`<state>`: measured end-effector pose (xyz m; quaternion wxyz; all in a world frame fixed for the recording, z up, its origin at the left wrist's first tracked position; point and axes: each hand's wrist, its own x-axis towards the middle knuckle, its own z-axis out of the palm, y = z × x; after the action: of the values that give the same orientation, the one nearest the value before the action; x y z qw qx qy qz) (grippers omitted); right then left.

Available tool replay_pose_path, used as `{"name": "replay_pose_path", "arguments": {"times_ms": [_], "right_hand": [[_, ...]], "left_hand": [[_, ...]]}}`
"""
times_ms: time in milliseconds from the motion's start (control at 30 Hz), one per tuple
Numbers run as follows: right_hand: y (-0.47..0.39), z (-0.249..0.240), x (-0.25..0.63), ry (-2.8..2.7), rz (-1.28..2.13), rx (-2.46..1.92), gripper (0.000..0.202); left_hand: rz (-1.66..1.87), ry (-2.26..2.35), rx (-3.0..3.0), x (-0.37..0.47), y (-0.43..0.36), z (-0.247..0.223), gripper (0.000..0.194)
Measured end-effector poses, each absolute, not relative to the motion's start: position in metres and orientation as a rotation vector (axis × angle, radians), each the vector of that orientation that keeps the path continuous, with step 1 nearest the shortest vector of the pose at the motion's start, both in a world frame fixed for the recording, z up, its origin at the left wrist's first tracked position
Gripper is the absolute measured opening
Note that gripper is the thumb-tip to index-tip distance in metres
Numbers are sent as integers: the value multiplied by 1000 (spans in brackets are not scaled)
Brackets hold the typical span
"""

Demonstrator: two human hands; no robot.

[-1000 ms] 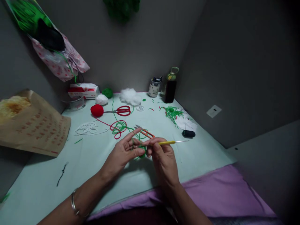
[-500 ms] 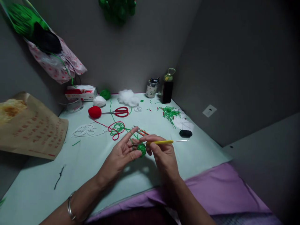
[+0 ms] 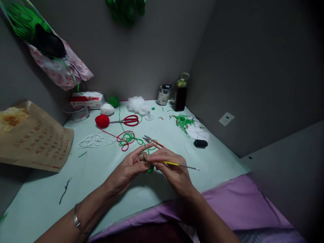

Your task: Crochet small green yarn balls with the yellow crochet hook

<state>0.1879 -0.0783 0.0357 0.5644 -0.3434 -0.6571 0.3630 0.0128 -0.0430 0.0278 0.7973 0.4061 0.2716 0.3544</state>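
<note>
My left hand [image 3: 128, 170] pinches a small green crocheted piece [image 3: 150, 169], which is mostly hidden behind the fingers. Green yarn runs over its raised index finger and down to a tangled green pile [image 3: 127, 137] on the table. In my right hand [image 3: 174, 168] is a crochet hook with a yellow handle [image 3: 171, 163], its far metal end pointing right. The fingertips of both hands meet at the green piece, and the hook's working tip is hidden there. Just beyond the hands lie small orange-handled scissors [image 3: 159, 144].
Red-handled scissors [image 3: 131, 120], a red yarn ball [image 3: 102, 120], white stuffing [image 3: 138, 105] and white yarn [image 3: 93, 141] lie farther back. A paper bag [image 3: 37, 141] stands left. Green scraps [image 3: 183, 122] and a black yarn roll [image 3: 200, 143] are on the right; a bottle [image 3: 180, 98] stands behind.
My right hand has moved left and closer to my left fingers, and the hook now slants down to the right. The green piece sits lower and is more covered. My left index finger has lowered.
</note>
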Motion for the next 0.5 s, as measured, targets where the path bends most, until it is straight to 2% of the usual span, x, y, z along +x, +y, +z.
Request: {"name": "replay_pose_path", "arguments": {"times_ms": [200, 400, 500], "right_hand": [[-74, 23, 194, -1292, 1055, -930, 13], [-75, 15, 188, -1141, 1103, -903, 14], [-74, 18, 186, -1176, 1073, -872, 13]], "left_hand": [[818, 686, 955, 18, -45, 19, 87], [836, 619, 920, 14, -49, 36, 65], [851, 600, 924, 14, -48, 38, 75]]}}
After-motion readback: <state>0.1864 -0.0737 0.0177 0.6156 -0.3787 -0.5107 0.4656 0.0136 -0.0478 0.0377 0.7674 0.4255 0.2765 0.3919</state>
